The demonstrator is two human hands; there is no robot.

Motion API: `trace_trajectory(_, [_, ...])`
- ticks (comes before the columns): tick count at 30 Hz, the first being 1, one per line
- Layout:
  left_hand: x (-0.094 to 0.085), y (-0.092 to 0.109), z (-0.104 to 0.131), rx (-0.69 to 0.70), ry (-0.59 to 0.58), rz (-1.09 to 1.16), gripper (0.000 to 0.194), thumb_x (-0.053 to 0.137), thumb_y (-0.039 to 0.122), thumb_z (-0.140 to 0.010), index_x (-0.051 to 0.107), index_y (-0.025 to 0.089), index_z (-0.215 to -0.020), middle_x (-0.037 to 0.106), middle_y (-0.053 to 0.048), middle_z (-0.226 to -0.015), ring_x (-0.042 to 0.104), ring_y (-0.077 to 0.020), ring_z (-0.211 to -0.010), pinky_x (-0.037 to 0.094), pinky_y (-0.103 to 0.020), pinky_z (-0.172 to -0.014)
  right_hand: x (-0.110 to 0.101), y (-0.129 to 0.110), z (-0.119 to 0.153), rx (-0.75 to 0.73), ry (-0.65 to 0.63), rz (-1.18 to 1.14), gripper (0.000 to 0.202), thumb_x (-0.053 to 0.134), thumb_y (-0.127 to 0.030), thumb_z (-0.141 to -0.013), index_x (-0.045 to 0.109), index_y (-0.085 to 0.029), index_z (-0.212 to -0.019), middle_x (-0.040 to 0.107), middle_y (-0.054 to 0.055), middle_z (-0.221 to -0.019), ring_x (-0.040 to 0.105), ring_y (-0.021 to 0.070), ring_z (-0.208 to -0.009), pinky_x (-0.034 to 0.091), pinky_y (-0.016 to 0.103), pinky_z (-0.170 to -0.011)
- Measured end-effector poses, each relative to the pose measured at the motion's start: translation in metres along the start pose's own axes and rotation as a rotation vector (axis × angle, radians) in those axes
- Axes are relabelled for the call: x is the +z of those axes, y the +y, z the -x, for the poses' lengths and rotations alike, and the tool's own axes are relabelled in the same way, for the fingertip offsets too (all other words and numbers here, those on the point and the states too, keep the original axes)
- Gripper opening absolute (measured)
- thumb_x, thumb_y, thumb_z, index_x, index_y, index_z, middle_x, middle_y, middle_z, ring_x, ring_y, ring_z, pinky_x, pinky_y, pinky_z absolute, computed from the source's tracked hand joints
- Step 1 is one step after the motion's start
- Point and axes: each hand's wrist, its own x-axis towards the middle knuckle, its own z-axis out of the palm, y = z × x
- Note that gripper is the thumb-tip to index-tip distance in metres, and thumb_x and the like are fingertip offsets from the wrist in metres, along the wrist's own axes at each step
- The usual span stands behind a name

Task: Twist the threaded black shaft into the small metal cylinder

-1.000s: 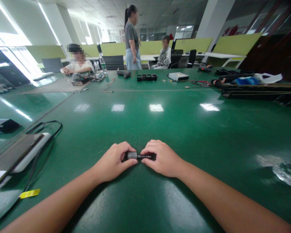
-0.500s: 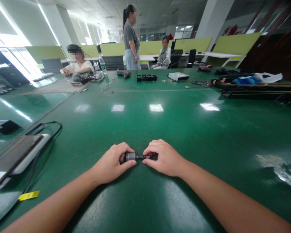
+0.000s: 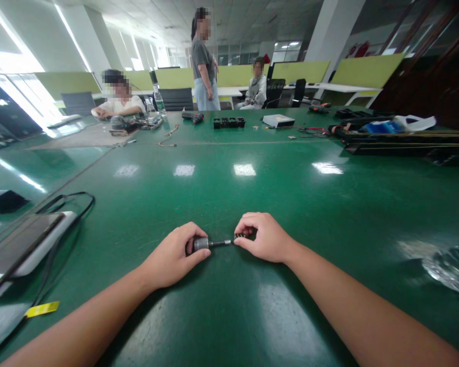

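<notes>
Low over the green table, my left hand grips a grey metal cylinder between thumb and fingers. From the cylinder a thin dark shaft with a bright tip points right. My right hand pinches a small dark coiled piece, which looks like a spring, just beyond the shaft's tip. A narrow gap separates the coiled piece from the shaft. The fingers partly cover both pieces.
At left lie a phone and a black cable with a yellow tag. A clear glass object is at right. Tools, a black tray and a white box stand farther back. Three people are beyond.
My right hand has moved right and slightly up, away from the shaft, with the coiled piece now showing. My left hand and the cylinder have shifted slightly left; more of the shaft shows.
</notes>
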Motion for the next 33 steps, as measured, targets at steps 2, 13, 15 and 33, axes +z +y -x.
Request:
trace_trajectory(2, [0.000, 0.000, 0.000, -0.002, 0.000, -0.002, 0.020, 0.061, 0.036, -0.089, 0.060, 0.019, -0.099, 0.058, -0.001, -0.083, 0.054, -0.0171, -0.072, 0.041, -0.029, -0.066, 0.001, -0.001, 0.000, -0.035, -0.020, 0.022, 0.008, 0.075, -0.014, -0.069, 0.067, -0.017, -0.070, 0.059, -0.002, -0.064, 0.054, 0.0116, -0.062, 0.039, 0.025, -0.062])
trace_trajectory(13, [0.000, 0.001, -0.002, 0.011, -0.004, -0.009, 0.021, 0.060, 0.037, -0.088, 0.060, 0.019, -0.099, 0.058, -0.001, -0.083, 0.053, -0.0166, -0.071, 0.042, -0.028, -0.066, 0.006, -0.004, 0.001, -0.075, -0.033, 0.042, 0.008, 0.079, -0.019, -0.070, 0.071, -0.019, -0.074, 0.065, -0.001, -0.069, 0.058, 0.0135, -0.068, 0.041, 0.030, -0.072])
trace_trajectory(15, [0.000, 0.001, -0.001, 0.024, -0.002, -0.018, 0.021, 0.060, 0.037, -0.088, 0.060, 0.019, -0.099, 0.058, -0.001, -0.082, 0.053, -0.0166, -0.071, 0.042, -0.028, -0.066, 0.008, -0.007, 0.001, -0.088, -0.032, 0.011, 0.009, 0.077, -0.018, -0.072, 0.073, -0.019, -0.080, 0.067, 0.000, -0.073, 0.060, 0.0147, -0.072, 0.043, 0.031, -0.074])
trace_trajectory(33, [0.000, 0.000, 0.000, 0.058, -0.007, -0.010, 0.022, 0.054, 0.037, -0.094, 0.062, 0.020, -0.104, 0.060, 0.000, -0.083, 0.053, -0.0159, -0.073, 0.041, -0.028, -0.068, 0.016, -0.015, 0.005, -0.101, -0.082, -0.115, 0.036, 0.067, -0.006, -0.075, 0.069, -0.020, -0.108, 0.072, 0.001, -0.088, 0.062, 0.0148, -0.078, 0.047, 0.031, -0.079])
